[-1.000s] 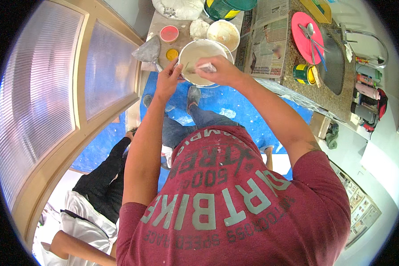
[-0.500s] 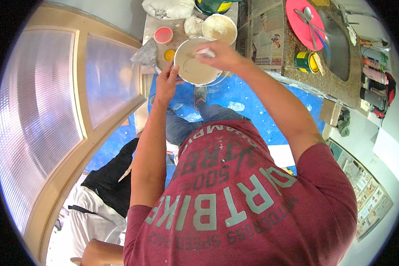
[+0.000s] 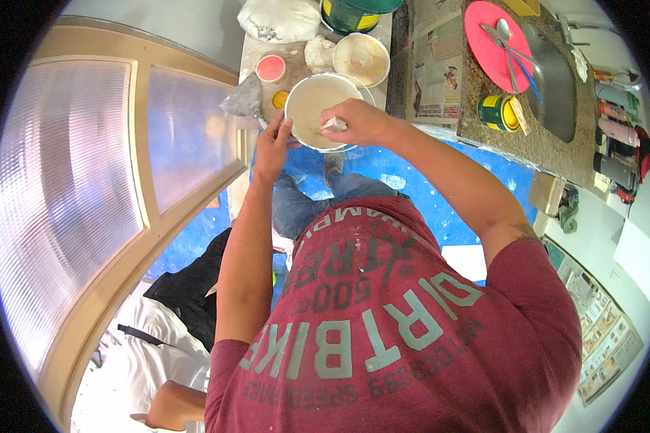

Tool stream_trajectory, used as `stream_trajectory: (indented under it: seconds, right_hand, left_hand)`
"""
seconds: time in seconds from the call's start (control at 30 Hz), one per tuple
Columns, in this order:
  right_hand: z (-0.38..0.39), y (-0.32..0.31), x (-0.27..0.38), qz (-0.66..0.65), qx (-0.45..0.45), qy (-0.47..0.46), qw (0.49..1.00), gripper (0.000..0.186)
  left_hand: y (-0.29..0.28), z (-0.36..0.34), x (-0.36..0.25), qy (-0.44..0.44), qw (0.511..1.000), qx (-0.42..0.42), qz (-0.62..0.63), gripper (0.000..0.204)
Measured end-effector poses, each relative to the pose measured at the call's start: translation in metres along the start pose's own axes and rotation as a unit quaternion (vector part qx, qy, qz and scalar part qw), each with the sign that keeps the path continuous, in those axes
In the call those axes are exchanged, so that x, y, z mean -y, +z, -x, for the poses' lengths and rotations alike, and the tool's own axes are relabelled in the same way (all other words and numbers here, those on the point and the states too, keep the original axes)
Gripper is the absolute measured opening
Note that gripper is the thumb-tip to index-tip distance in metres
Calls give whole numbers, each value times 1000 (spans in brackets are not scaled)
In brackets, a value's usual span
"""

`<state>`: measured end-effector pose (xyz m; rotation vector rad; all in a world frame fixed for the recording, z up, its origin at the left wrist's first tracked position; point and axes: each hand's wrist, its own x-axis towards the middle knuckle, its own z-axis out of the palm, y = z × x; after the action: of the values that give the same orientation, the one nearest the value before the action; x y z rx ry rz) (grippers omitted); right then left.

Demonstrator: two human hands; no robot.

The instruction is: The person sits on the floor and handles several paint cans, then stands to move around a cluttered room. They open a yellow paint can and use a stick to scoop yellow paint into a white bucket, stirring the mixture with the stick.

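A white bucket (image 3: 293, 97) with a wire handle holds an off-white paste or paint (image 3: 312, 108). My left hand (image 3: 273, 148) grips its near left side, thumb up by the rim. Over the bucket's right half, my right hand (image 3: 362, 124) is closed around a whitish stick-like tool (image 3: 334, 125). The tool's lower end is hard to make out, so I cannot tell its kind. Close beyond the bucket stands a second white tub (image 3: 386, 61) with dried cream residue inside. A small yellow pot (image 3: 279, 99) and a round container with a pink top (image 3: 271, 68) sit to the left.
A white bag (image 3: 278, 18) and a green bucket (image 3: 350, 18) stand at the back. On the right counter are a pink plate (image 3: 477, 32) with cutlery and a green can (image 3: 491, 113). A glazed door (image 3: 141, 137) flanks my left. Another person's arm (image 3: 173, 405) shows at lower left.
My right hand has moved toward me over the bucket with the tool. My left hand keeps its grip on the bucket's side. The whole view has shifted slightly.
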<state>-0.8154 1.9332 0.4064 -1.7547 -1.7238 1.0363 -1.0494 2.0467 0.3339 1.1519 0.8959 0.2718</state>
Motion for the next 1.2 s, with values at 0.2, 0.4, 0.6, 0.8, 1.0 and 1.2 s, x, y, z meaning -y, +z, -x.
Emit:
stream_trajectory:
  seconds: [0.2,0.4,0.6,0.8,1.0,1.2]
  right_hand:
    - [-22,-38,-5,131,0,32,991,30]
    - [4,-18,-11,-34,-43,28,998,26]
    - [16,-13,0,25,-14,109,994,27]
    - [15,4,-3,-24,-152,46,987,26]
    - [24,13,14,-49,-137,58,988,23]
    - [25,13,12,-68,-96,98,988,23]
  left_hand:
    - [3,3,-4,1,1000,-6,18,49]
    - [6,0,4,9,999,-10,34,50]
    - [7,3,9,10,997,-37,61,50]
    - [5,1,12,20,998,-32,55,48]
    - [9,2,6,17,996,-32,81,47]
    - [10,3,8,9,995,-49,87,48]
